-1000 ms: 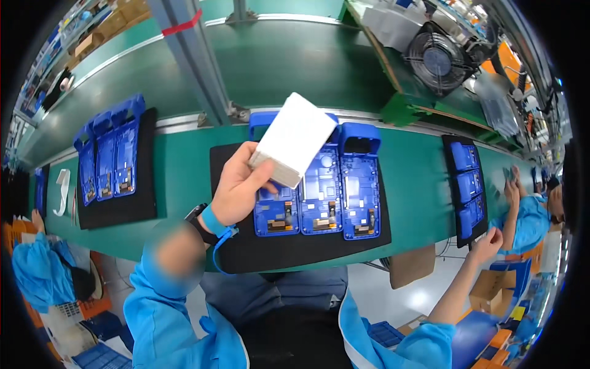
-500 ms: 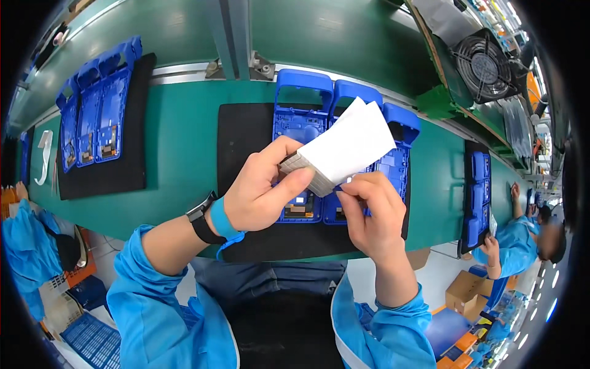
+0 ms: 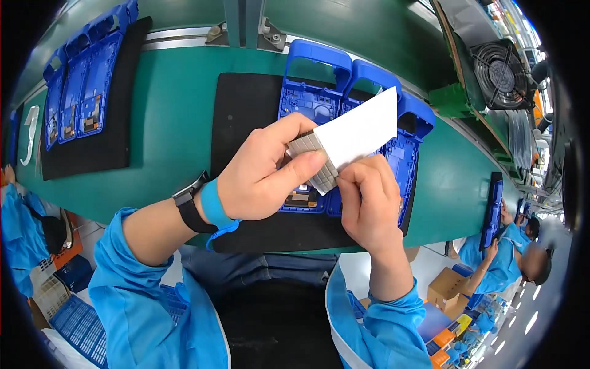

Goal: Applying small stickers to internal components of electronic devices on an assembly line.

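My left hand grips a white backing sheet that carries rows of small grey rectangular pads, its thumb pressed on the pads. The thumb and forefinger of my right hand are pinched together at the right edge of the pads; what sits between the fingertips is mostly hidden. Below both hands, several blue plastic housings with loop-shaped tops lie side by side on a black foam mat. The hands and sheet cover part of them.
More blue housings rest on another black mat at the left, beside a white strip. A fan stands at the upper right by a green shelf edge. On the right, a co-worker in a blue sleeve holds a blue housing.
The view has shifted a little. My right fingertips have come against the edge of the pads, and the white sheet has swung flatter. The co-worker's blue housing is now raised on edge.
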### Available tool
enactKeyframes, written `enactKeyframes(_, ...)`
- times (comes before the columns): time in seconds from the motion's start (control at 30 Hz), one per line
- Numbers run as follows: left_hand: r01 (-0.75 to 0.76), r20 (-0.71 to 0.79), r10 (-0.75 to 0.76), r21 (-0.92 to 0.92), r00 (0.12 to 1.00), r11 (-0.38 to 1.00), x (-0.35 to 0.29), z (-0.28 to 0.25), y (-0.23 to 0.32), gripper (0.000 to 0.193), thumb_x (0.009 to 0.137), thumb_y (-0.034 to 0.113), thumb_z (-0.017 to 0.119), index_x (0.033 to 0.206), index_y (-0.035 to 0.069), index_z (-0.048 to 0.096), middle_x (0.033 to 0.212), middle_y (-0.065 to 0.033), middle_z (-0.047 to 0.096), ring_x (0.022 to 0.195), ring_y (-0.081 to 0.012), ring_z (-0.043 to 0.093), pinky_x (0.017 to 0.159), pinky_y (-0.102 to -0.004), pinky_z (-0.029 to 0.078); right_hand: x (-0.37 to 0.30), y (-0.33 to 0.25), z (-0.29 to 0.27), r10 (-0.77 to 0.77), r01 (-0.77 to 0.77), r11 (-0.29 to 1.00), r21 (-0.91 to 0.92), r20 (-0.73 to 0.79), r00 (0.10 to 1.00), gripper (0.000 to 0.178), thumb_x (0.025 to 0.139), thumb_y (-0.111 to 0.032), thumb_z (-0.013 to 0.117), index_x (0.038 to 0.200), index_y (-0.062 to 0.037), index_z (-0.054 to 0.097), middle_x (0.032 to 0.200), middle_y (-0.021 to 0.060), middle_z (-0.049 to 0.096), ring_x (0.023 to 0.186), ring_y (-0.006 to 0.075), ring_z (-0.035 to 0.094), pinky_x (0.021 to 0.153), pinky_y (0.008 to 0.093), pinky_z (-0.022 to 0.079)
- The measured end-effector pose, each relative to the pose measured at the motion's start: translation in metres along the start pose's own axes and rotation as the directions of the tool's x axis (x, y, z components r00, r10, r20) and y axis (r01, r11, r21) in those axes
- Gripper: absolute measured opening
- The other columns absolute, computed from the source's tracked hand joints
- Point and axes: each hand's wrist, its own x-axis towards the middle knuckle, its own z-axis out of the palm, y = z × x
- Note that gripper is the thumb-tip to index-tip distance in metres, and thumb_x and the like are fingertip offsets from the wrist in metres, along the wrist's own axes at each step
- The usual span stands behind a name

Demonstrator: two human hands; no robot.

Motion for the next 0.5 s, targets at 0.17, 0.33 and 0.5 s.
enactKeyframes(0.17, 0.027, -0.183, -0.054, -0.147, 0.982, 0.989, 0.002, 0.005, 0.002, 0.023, 0.102, 0.017, 0.059, 0.116, -0.002, 0.055, 0.099, -0.0058, 0.065, 0.087, -0.0082, 0.063, 0.073, -0.0246, 0.053, -0.007, 0.002, -0.013, -0.072, 0.073, 0.976, 0.206, -0.011, 0.997, 0.023, 0.074, 0.010, 0.071, 0.089, -0.0024, 0.059, 0.084, 0.0110, 0.060, 0.073, 0.0285, 0.058, 0.062, 0.0352, 0.047)
enactKeyframes(0.33, -0.024, -0.268, -0.001, -0.089, 0.964, 0.996, 0.007, -0.005, -0.001, 0.026, 0.104, 0.020, 0.056, 0.117, -0.001, 0.054, 0.102, -0.0064, 0.067, 0.091, -0.0081, 0.063, 0.074, -0.0229, 0.053, -0.014, 0.033, -0.076, 0.101, -0.123, 0.984, 0.130, 0.164, 0.981, 0.013, 0.082, 0.011, 0.056, 0.087, -0.0009, 0.054, 0.084, 0.0098, 0.054, 0.075, 0.0204, 0.052, 0.067, 0.0292, 0.042)
enactKeyframes(0.5, -0.036, -0.242, 0.021, -0.055, 0.970, 0.998, 0.008, -0.007, -0.002, 0.027, 0.103, 0.022, 0.057, 0.117, -0.001, 0.055, 0.101, -0.0063, 0.067, 0.089, -0.0076, 0.064, 0.073, -0.0221, 0.053, -0.021, 0.046, -0.094, 0.175, -0.147, 0.985, -0.095, 0.527, 0.832, 0.014, 0.082, 0.010, 0.061, 0.089, -0.0001, 0.055, 0.086, 0.0129, 0.056, 0.077, 0.0303, 0.057, 0.069, 0.0366, 0.047)
